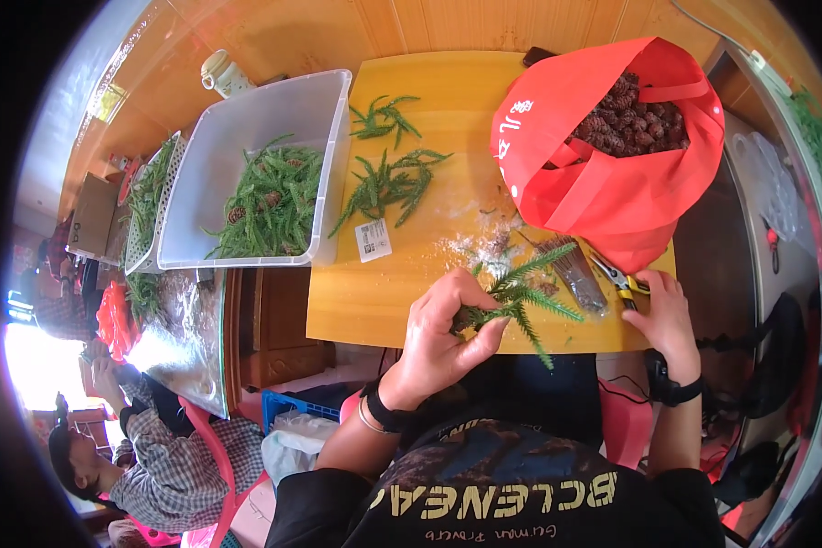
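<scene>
My left hand [447,333] pinches the base of a green artificial pine sprig [532,290] over the table's near edge. Its needled branches fan out to the right, and its stem end is hidden in my fingers. At the right edge my right hand [664,315] has its thumb and fingers around the handles of yellow-and-black pliers [623,279], whose jaws point away to the upper left. A clear packet of thin brown stems [575,279] lies between my hands. Beside it, white flakes and brown bits [489,248] are scattered on the yellow table [374,306].
A red bag [557,173] of pine cones [630,119] stands at the far right. Left sits a clear plastic bin [192,187] with green sprigs and cones. Loose sprigs [388,183] and a white label card [373,240] lie between them. Another person [169,466] sits at lower left.
</scene>
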The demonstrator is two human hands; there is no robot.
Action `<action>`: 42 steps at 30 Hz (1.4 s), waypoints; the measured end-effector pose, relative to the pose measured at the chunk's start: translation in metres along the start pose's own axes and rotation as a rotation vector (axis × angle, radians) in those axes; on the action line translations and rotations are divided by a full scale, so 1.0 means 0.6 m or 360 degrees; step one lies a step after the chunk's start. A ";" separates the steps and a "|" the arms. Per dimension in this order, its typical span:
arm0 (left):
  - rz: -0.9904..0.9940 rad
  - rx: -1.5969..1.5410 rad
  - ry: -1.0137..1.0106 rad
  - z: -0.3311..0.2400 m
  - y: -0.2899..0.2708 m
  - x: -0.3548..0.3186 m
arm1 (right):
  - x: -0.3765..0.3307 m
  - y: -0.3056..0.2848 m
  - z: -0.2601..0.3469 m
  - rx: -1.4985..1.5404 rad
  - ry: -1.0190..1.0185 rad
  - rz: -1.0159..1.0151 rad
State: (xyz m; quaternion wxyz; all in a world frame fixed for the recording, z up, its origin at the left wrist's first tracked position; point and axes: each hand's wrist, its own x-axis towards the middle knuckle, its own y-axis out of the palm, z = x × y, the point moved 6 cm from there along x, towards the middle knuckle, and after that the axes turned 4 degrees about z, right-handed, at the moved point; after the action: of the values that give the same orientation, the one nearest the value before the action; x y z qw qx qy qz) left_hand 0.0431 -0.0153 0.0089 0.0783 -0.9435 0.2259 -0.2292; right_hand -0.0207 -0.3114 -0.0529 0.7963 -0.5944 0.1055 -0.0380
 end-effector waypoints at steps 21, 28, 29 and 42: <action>-0.0131 0.0390 0.0477 -0.036 -0.007 0.011 | -0.075 -0.147 0.139 0.1263 -0.0706 0.0191; -0.0168 0.0558 0.0631 -0.053 -0.007 0.008 | -0.067 -0.129 0.186 0.0883 -0.0663 0.0118; -0.0180 0.0574 0.0634 -0.052 -0.007 0.006 | -0.068 -0.123 0.190 0.0879 -0.0673 0.0162; -0.0110 0.0696 0.0638 -0.057 -0.002 0.008 | -0.055 -0.110 0.205 0.0960 -0.0850 0.0219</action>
State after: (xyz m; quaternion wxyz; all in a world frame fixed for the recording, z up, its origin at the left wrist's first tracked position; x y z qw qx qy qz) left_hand 0.0311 -0.0182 0.0411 0.2257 -0.8474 0.1499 -0.4566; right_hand -0.0225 -0.2088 0.0476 0.9350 -0.3148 -0.0813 0.1417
